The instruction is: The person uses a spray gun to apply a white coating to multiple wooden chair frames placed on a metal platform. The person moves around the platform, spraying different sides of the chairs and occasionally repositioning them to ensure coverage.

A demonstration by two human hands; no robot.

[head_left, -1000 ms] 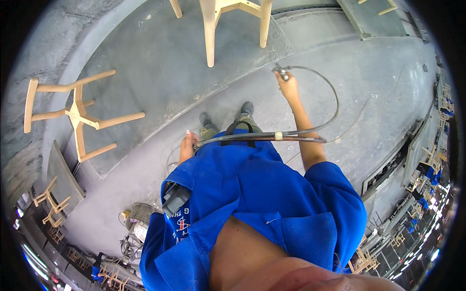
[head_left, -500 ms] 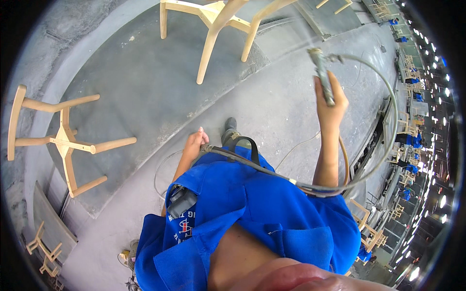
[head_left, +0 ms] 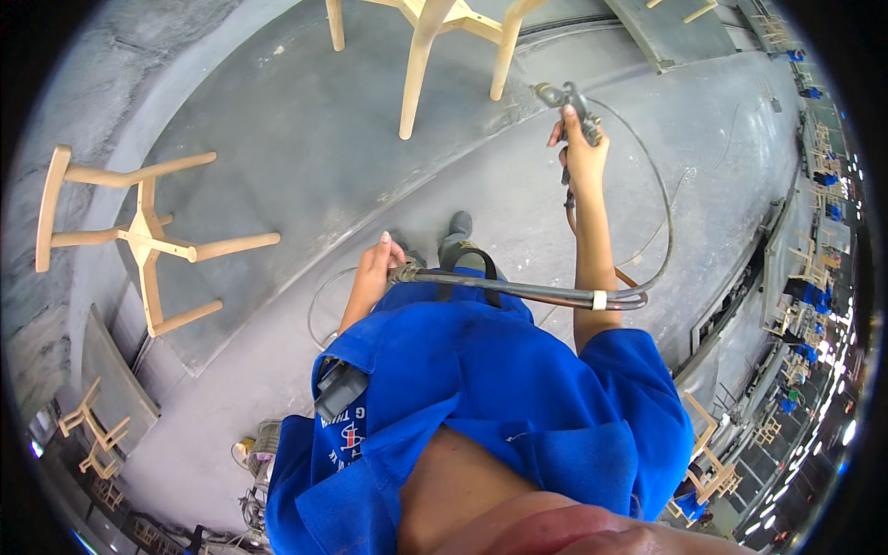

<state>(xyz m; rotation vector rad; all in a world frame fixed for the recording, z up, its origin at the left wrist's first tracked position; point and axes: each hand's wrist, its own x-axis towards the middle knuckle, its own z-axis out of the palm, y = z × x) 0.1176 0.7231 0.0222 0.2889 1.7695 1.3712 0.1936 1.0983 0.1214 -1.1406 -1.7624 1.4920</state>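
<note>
My right hand (head_left: 585, 159), held out ahead on the right, is closed around a metal spray gun (head_left: 553, 95) with its nozzle toward the left. From the gun a hose (head_left: 668, 208) loops down past my right forearm and back across my waist as a bundle tied with a white band. Close to my waist, my left hand (head_left: 374, 266) has its fingers curled at the left end of that bundle and seems to grip it. An unpainted wooden chair frame (head_left: 421, 69) stands legs-out at the top, beyond the gun. Another chair frame (head_left: 148, 242) is at the left.
A curved grey wall (head_left: 79, 83) bounds the left side. Dusty grey panels (head_left: 277, 157) lie under the chair frames. More chair parts (head_left: 92, 430) are at lower left. Along the far right, people in blue (head_left: 816, 298) work among rows of chairs.
My right hand has moved left, and the spray gun has turned from pointing away to pointing left. The hose loop has drawn in closer. The whole view has shifted slightly.
</note>
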